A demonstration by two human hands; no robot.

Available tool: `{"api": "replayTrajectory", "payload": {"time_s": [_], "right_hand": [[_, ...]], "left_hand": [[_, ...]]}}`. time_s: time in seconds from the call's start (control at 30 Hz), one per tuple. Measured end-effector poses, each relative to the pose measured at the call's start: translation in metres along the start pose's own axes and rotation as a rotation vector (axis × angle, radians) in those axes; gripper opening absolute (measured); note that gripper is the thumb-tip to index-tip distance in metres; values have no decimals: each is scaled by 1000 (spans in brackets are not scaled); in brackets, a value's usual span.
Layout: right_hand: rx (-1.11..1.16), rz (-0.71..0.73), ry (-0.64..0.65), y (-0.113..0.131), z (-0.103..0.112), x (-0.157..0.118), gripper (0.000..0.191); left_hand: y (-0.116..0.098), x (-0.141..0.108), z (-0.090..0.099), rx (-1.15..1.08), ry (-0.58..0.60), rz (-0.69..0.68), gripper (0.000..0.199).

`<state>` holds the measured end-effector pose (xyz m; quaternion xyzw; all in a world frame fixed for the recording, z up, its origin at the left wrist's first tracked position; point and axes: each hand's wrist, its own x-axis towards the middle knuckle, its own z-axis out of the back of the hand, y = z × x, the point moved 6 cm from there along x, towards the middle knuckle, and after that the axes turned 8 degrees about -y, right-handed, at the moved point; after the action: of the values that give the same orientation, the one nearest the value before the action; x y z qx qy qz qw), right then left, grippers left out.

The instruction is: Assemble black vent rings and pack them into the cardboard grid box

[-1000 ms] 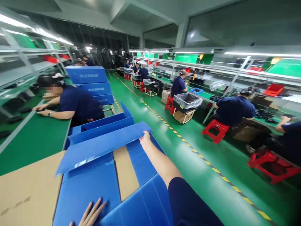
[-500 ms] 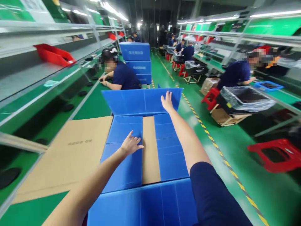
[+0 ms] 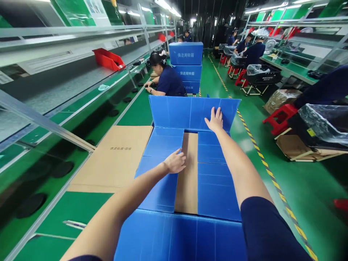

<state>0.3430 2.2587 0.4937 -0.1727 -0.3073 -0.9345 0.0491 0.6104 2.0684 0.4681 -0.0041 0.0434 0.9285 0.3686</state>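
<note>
A large blue corrugated box (image 3: pixel 157 192) lies before me, two side flaps folded inward and a strip of brown cardboard (image 3: pixel 187 195) showing between them. Its far flap (image 3: pixel 176 113) stands raised, and the near flap (image 3: pixel 179 235) spreads toward me. My right hand (image 3: pixel 214 120) is against the inner face of the far flap, fingers spread, holding nothing. Over the inner edge of the left side flap is my left hand (image 3: pixel 175 162), its fingers loosely curved and apart, with nothing in it; whether it touches the flap I cannot tell.
A flat brown cardboard sheet (image 3: pixel 108 170) lies on the green bench at left, near a utility knife (image 3: pixel 74 224). Beyond the box sits a co-worker (image 3: pixel 170 79) beside stacked blue boxes (image 3: pixel 186 54). Plastic-lined black bins (image 3: pixel 320 123) and a red stool (image 3: pixel 280 117) stand at right.
The view has swung left, so everything appears farther right. My left hand's fingers have drawn in somewhat from a wider spread. My right hand stays at the far flap.
</note>
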Motion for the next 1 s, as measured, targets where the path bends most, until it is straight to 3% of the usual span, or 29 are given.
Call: {"api": "replayTrajectory", "payload": {"time_s": [0.1, 0.2, 0.27, 0.33, 0.47, 0.57, 0.67, 0.77, 0.9, 1.0], "right_hand": [[-61, 74, -18, -2, 11, -13, 81], [-113, 137, 5, -6, 19, -27, 78], [-127, 177, 15, -9, 25, -36, 77], [-129, 211, 25, -12, 30, -44, 77], [-128, 249, 52, -17, 39, -59, 80], [-155, 279, 63, -14, 48, -70, 80], [-216, 278, 90, -5, 61, -88, 77], [-254, 318, 187, 16, 66, -124, 65], [-234, 505, 467, 51, 39, -201, 40], [-259, 654, 702, 62, 10, -254, 43]], "left_hand": [[21, -17, 63, -34, -66, 100, 30], [56, -56, 124, -71, -169, 237, 38], [86, -90, 153, -77, -237, 326, 43], [123, -128, 170, -85, -314, 468, 44], [180, -199, 174, -136, -414, 757, 45], [189, -217, 168, -185, -431, 865, 56], [177, -199, 167, -208, -359, 875, 66], [161, -170, 168, -189, -257, 863, 69], [154, -152, 168, -41, -227, 847, 67], [161, -152, 164, 21, -218, 821, 68]]}}
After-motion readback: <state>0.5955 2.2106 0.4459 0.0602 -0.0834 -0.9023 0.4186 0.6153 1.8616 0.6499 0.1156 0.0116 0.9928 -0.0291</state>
